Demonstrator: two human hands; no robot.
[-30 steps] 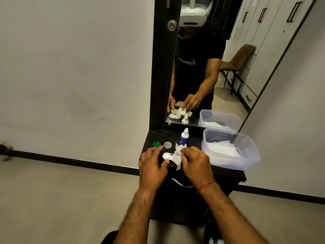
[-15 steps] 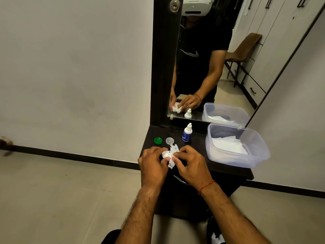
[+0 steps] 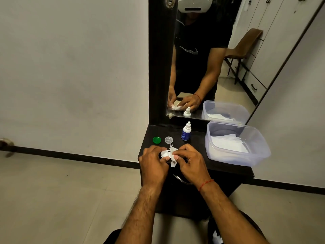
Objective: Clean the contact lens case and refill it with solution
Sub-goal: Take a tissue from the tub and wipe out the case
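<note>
Head camera looks down on both hands, working close together over the front edge of the dark wooden dresser top (image 3: 198, 143). The left hand (image 3: 153, 162), fingers curled, grips the small white plastic contact lens case (image 3: 164, 153); most of it is hidden under the fingertips, so only what seems to be one round well shows. The right hand (image 3: 191, 162), with a red thread (image 3: 206, 184) at its wrist, pinches a crumpled white tissue (image 3: 173, 162) against the case. Just behind the hands lie a round green screw cap (image 3: 156, 140) and a clear round cap (image 3: 168, 139), side by side and apart. A small white-and-blue solution bottle (image 3: 186, 132) stands upright behind them, near the tall mirror (image 3: 202, 67). To the right sits a clear rectangular plastic tub (image 3: 260, 155) with white tissues (image 3: 228, 145) inside.
</note>
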